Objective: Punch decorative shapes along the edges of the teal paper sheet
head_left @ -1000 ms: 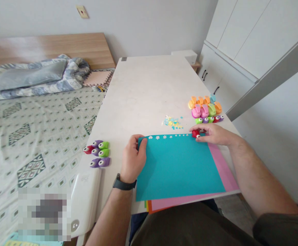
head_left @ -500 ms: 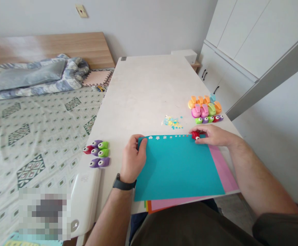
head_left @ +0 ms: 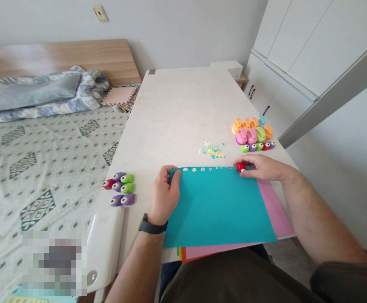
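A teal paper sheet (head_left: 219, 208) lies on top of a pink sheet (head_left: 276, 212) and other coloured sheets at the near edge of the white table (head_left: 177, 113). Along the teal sheet's far edge runs a row of punched shapes. My left hand (head_left: 164, 195) grips the sheet's far left corner, fingers curled over it. My right hand (head_left: 261, 166) is closed on a small red paper punch (head_left: 241, 167) set on the sheet's far right edge.
Several small purple, green and red punches (head_left: 121, 188) sit left of the paper. A cluster of orange, pink and green punches (head_left: 253, 134) stands at the right edge. Paper cut-outs (head_left: 212, 150) lie between. A white device (head_left: 103, 248) sits at the near left. A bed lies to the left.
The teal sheet has slid slightly to the left under my hands. Both hands stay in nearly the same place.
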### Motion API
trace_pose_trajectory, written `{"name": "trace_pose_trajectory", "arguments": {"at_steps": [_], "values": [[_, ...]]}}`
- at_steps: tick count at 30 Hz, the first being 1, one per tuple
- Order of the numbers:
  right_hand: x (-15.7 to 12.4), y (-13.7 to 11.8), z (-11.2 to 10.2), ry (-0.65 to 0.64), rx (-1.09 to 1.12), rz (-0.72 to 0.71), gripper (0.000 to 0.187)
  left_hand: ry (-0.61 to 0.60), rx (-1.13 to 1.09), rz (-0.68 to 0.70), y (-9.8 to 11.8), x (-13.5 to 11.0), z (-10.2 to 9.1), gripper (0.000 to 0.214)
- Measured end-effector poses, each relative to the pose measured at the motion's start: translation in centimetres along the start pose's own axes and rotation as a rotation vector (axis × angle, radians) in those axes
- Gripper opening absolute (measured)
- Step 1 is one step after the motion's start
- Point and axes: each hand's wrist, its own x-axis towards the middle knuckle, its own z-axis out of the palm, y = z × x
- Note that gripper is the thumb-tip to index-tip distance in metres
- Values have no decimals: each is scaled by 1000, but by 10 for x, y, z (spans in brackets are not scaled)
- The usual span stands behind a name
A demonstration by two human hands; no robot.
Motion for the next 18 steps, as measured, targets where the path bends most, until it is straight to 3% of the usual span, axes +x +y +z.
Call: {"name": "trace_pose_trajectory", "arguments": {"at_steps": [18], "values": [[5, -2, 10, 41, 22, 39, 27, 3, 2, -5, 3, -1, -1, 24]]}}
